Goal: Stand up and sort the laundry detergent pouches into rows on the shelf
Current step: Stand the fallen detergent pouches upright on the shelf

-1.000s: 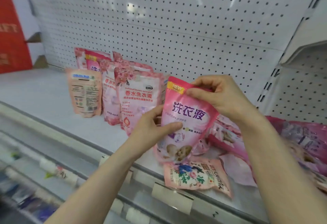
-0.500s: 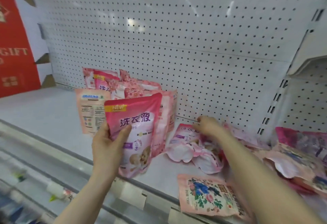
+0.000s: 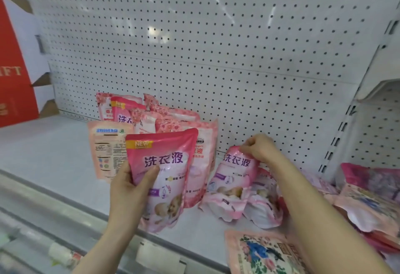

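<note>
Head view: pouch (image 3: 163,178) soft, liquid-filled, likely saggy and slick; best held at mid-body or top seal. Left hand (image 3: 129,189) upright, thumb across its front, clasping it just before standing row (image 3: 151,120). Right hand (image 3: 259,149), reaching right of row, pinches second pouch (image 3: 232,178) at top, base on shelf (image 3: 43,150).

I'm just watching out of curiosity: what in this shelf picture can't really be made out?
All from the head view:
- Back pouches: fronts hidden by pouches standing before them.
- Floral pouch: cut off by the bottom edge.
- Right pile: partly behind the right arm, blurred.
- Red box: lettering cut by the left edge.
- Small print on the pouch in the left hand: too small.
</note>
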### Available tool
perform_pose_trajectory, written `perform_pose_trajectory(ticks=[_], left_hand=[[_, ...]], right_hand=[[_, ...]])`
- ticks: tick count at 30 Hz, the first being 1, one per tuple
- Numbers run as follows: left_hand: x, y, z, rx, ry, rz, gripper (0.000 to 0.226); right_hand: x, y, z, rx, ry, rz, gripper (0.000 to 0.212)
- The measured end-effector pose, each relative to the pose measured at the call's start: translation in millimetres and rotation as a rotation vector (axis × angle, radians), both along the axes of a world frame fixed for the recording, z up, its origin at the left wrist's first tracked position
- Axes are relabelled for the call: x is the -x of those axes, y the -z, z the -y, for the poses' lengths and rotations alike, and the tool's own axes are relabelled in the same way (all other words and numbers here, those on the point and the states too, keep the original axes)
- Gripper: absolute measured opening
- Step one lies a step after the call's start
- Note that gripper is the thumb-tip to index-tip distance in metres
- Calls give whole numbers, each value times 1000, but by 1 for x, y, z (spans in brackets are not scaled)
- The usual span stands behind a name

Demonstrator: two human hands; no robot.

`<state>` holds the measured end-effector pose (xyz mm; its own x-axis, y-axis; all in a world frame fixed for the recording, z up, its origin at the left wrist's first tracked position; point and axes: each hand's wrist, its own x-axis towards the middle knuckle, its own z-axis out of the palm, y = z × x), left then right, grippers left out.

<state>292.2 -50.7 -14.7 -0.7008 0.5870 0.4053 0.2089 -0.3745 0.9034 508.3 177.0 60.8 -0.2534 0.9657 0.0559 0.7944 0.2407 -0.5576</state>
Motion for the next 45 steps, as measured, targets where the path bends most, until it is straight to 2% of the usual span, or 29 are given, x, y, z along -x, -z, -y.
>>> perform_pose_trajectory(ticks=[3,8,10,13,18,22,24,26,28,30,32,35,41,45], left_hand=[[-2,-1,3,-13,36,11,20],[-8,-2,9,-4,56,17,26],[-7,-1,12,8,57,17,26],[-3,-1,16,30,53,1,22],[-5,-3,19,42,41,5,14],[-12,-4,21,9,24,-15,16],[-20,-4,18,-6,35,-33,20],[-30,-7,13,-10,60,-46,21],[-41,-9,6,-21,114,-37,20],[-51,-10,-3,-19,155,-40,22],[-60,-11,-9,-26,179,-29,25],[-64,-12,-18,-14,169,-87,31],[-65,7,-25,40,187,-201,73],[-67,18,-29,71,178,-321,65]], right_hand=[[1,-31,24,-171,-27,-88,11],[18,-60,50,-603,-21,-189,13],[27,-57,54,-676,-38,-185,9],[36,-40,55,-607,-134,-185,6],[32,-32,59,-484,-213,-327,9],[21,-40,76,-649,-198,-368,20],[17,-46,95,-696,-294,-482,16],[15,-51,118,-603,-475,-543,18],[14,-52,134,-532,-631,-418,28],[14,-50,138,-536,-687,-298,20],[13,-49,133,-550,-657,-309,8],[15,-50,122,-571,-566,-283,11],[24,-48,108,-667,-476,-235,14],[20,-43,103,-606,-485,-236,14]])
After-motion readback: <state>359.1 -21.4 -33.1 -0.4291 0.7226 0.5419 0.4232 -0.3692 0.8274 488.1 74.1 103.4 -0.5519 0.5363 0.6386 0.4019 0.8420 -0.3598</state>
